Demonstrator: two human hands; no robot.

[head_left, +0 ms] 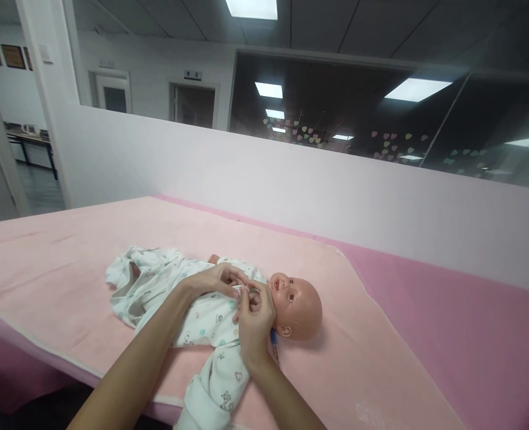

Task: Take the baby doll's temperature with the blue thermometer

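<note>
A baby doll lies on its back on the pink pad, its bald head toward the right. It wears a white printed baby romper, with one sleeve stretching to the near edge. At the chest, just below the chin, my left hand is closed, fingertips pinching the romper's front edge. My right hand is closed beside it, with thumb and fingers pinched on the same cloth. The fingertips of both hands nearly meet, and they hide the exact bit of fabric between them. The romper's leg end lies loose and rumpled to the left.
The peach-pink pad covers most of the table, over a deeper pink surface. A low white wall with glass above runs along the back. At the left, a doorway shows a dark table in another room.
</note>
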